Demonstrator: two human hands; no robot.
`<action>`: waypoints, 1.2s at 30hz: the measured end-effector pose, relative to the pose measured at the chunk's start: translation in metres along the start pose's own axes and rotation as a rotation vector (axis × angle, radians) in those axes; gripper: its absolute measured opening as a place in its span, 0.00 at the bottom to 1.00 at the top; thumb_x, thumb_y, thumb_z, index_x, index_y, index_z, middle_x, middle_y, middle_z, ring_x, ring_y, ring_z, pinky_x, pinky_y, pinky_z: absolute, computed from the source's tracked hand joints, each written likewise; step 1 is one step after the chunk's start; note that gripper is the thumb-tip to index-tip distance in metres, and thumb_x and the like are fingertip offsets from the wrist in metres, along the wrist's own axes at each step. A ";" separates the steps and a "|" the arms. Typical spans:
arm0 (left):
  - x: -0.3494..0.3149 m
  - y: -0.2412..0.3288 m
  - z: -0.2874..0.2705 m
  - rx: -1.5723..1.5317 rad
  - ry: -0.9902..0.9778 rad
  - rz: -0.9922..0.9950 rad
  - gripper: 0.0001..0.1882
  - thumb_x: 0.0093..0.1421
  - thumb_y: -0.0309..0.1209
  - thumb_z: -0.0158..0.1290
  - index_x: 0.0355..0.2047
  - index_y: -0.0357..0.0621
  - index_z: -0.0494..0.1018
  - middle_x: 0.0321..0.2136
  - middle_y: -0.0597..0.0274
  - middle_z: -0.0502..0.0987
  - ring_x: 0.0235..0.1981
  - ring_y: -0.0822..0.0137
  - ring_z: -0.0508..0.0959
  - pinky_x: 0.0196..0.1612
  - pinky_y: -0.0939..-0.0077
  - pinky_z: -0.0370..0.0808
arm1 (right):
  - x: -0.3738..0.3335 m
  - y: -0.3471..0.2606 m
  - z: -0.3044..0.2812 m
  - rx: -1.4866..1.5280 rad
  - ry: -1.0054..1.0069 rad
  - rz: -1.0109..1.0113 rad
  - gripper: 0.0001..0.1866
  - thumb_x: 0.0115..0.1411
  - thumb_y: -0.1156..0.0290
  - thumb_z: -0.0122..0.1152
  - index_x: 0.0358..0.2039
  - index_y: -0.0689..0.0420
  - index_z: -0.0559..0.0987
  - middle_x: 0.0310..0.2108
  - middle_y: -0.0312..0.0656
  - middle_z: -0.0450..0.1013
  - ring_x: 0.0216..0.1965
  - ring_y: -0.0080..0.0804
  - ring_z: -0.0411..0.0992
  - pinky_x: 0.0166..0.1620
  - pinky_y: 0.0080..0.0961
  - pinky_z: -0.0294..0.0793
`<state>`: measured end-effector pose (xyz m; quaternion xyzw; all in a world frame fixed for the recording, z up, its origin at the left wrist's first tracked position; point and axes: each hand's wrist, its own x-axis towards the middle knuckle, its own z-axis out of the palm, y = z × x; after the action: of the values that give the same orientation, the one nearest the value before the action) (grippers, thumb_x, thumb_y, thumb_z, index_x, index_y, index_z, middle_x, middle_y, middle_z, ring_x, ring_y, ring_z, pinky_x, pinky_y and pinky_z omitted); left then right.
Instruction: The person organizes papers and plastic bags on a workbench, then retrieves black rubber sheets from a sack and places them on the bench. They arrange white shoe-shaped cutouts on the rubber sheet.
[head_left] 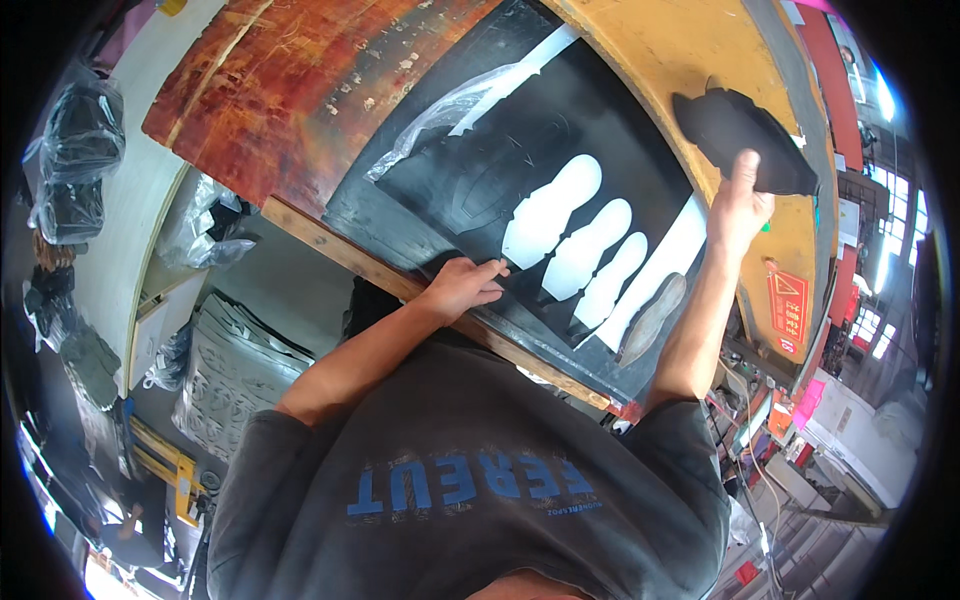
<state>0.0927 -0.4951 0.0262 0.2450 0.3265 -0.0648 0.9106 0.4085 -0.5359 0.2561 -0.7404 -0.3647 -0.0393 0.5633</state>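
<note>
A black sheet [640, 130] lies on the bench with several sole-shaped areas that show white, such as the large one [548, 215]. My left hand [466, 288] rests at the near edge of the sheet, fingers stretched out beside the lower end of that white shape, holding nothing visible. Out to the right, my raised right hand [740, 208] grips a black flat piece [745, 135] with a curved outline, thumb on top; its fingers are mostly hidden under it. A grey sole-shaped piece [652, 320] lies to the right of the white shapes.
A wooden strip [330, 245] runs along the bench's near edge. A worn reddish board [270, 90] extends to the far left. Clear plastic film [440, 115] lies across the sheet. A yellow machine beam [650, 50] bounds the far right. Stacked grey pieces [225, 370] sit below, left.
</note>
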 end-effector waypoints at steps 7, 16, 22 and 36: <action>-0.023 0.052 -0.036 -0.428 0.152 0.289 0.13 0.71 0.38 0.55 0.47 0.44 0.71 0.47 0.60 0.76 0.52 0.57 0.77 0.61 0.50 0.74 | -0.128 0.029 0.118 -0.360 -1.006 -0.079 0.35 0.52 0.67 0.73 0.62 0.51 0.76 0.67 0.45 0.68 0.70 0.52 0.61 0.71 0.47 0.62; -0.021 0.075 -0.038 -0.481 -0.187 0.146 0.16 0.73 0.35 0.50 0.54 0.38 0.74 0.50 0.55 0.79 0.55 0.55 0.78 0.62 0.49 0.73 | -0.144 0.023 0.121 -0.473 -0.987 -0.257 0.36 0.53 0.66 0.70 0.64 0.54 0.74 0.65 0.49 0.68 0.69 0.53 0.62 0.70 0.46 0.63; -0.011 0.063 -0.064 -0.141 0.032 0.161 0.17 0.73 0.36 0.51 0.53 0.36 0.73 0.49 0.53 0.79 0.49 0.57 0.80 0.55 0.54 0.80 | -0.065 0.020 0.085 -0.472 -0.244 0.462 0.21 0.70 0.54 0.61 0.33 0.62 0.83 0.25 0.45 0.78 0.28 0.33 0.75 0.37 0.36 0.77; -0.082 0.255 0.101 1.730 0.086 1.355 0.45 0.47 0.41 0.73 0.64 0.40 0.67 0.64 0.46 0.68 0.66 0.43 0.67 0.66 0.56 0.65 | -0.061 0.041 0.001 0.944 -0.152 0.369 0.28 0.70 0.57 0.60 0.64 0.57 0.66 0.57 0.46 0.74 0.57 0.43 0.75 0.60 0.47 0.77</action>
<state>0.1561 -0.3256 0.2477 0.9309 -0.0002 0.2504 0.2660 0.3873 -0.5697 0.1943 -0.4581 -0.2456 0.2839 0.8058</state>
